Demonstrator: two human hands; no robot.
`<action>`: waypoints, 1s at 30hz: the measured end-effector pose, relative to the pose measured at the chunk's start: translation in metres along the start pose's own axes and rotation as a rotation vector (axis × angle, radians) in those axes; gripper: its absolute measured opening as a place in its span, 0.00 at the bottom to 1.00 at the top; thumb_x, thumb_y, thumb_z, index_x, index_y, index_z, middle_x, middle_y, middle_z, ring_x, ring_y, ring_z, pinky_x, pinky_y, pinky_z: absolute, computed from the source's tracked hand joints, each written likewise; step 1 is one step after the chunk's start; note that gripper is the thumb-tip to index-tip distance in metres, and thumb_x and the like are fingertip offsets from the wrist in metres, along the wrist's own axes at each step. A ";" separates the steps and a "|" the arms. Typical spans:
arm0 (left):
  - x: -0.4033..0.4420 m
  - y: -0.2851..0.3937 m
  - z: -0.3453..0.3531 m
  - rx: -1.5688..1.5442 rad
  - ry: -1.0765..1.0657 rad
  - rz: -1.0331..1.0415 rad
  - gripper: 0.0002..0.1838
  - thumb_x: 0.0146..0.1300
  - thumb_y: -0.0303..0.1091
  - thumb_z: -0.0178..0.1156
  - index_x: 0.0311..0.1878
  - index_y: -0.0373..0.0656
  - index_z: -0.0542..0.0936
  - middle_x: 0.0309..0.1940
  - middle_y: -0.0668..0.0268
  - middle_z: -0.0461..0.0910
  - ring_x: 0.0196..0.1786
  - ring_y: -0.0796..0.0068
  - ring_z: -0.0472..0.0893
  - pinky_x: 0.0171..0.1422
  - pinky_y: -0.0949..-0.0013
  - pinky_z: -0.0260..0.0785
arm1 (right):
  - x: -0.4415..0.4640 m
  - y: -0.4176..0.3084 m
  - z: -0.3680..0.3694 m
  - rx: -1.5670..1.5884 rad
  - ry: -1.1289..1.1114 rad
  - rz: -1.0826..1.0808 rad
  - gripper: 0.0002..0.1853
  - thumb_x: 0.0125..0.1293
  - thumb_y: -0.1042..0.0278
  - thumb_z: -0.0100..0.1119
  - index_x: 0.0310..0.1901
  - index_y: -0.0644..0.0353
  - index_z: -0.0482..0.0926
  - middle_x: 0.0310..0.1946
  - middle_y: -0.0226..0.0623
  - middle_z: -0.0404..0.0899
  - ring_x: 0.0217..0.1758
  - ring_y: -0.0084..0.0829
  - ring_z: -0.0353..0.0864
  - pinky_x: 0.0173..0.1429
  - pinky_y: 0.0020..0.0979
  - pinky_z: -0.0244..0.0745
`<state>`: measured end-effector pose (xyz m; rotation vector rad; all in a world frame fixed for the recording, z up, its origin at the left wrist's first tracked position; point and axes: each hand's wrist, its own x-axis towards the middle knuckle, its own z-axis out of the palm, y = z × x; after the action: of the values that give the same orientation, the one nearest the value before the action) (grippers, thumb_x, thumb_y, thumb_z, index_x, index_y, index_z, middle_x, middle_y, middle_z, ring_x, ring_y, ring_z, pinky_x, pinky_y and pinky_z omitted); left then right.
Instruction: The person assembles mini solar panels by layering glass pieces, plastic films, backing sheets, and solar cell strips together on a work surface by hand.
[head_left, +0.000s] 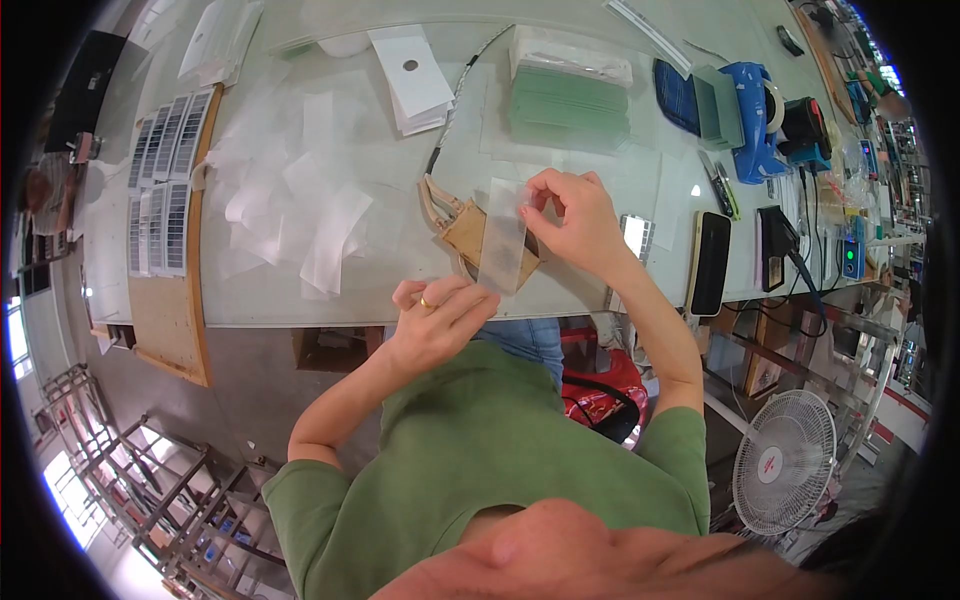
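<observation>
A clear rectangular strip point(503, 232), like thin film or glass, is held tilted near the table's front edge. My right hand point(573, 215) pinches its upper right edge between thumb and forefinger. At its lower left corner, my left hand point(445, 318), with a ring on one finger, has its curled fingertips closed on the strip. Just beneath the strip sits a tan, block-like fixture point(464, 232) with a cable running up from it. Part of this fixture is hidden by the strip and my right hand.
Loose translucent sheets point(295, 205) lie to the left, beside a board with small dark panels point(160, 215). Stacked green glass plates point(570, 108) stand at the back. A phone point(709, 263), a cutter knife point(718, 185) and a blue tape dispenser point(750, 120) are on the right.
</observation>
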<state>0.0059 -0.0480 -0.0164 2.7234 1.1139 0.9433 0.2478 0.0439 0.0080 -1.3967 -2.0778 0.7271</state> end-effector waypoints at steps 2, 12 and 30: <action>-0.001 0.001 0.002 0.018 0.021 0.015 0.17 0.48 0.33 0.64 0.44 0.53 0.85 0.46 0.81 0.80 0.50 0.83 0.76 0.57 0.63 0.50 | 0.001 -0.004 -0.001 0.044 0.010 0.041 0.14 0.58 0.66 0.69 0.45 0.52 0.79 0.26 0.22 0.79 0.26 0.26 0.73 0.47 0.32 0.63; -0.003 0.010 -0.001 0.116 -0.030 0.008 0.21 0.49 0.33 0.63 0.50 0.54 0.84 0.50 0.80 0.80 0.53 0.83 0.77 0.55 0.61 0.51 | -0.015 -0.001 -0.035 -0.084 0.044 0.083 0.24 0.55 0.63 0.72 0.55 0.49 0.78 0.35 0.24 0.81 0.33 0.28 0.78 0.49 0.34 0.64; -0.011 0.014 0.000 0.139 -0.007 -0.005 0.19 0.53 0.32 0.69 0.50 0.55 0.85 0.53 0.80 0.82 0.56 0.80 0.77 0.61 0.61 0.49 | -0.111 0.061 -0.079 -0.648 0.063 0.124 0.40 0.48 0.39 0.75 0.63 0.47 0.79 0.66 0.33 0.71 0.68 0.42 0.65 0.70 0.48 0.54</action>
<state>0.0080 -0.0651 -0.0182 2.8273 1.2288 0.8872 0.3781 -0.0288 0.0085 -1.8641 -2.2940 0.0290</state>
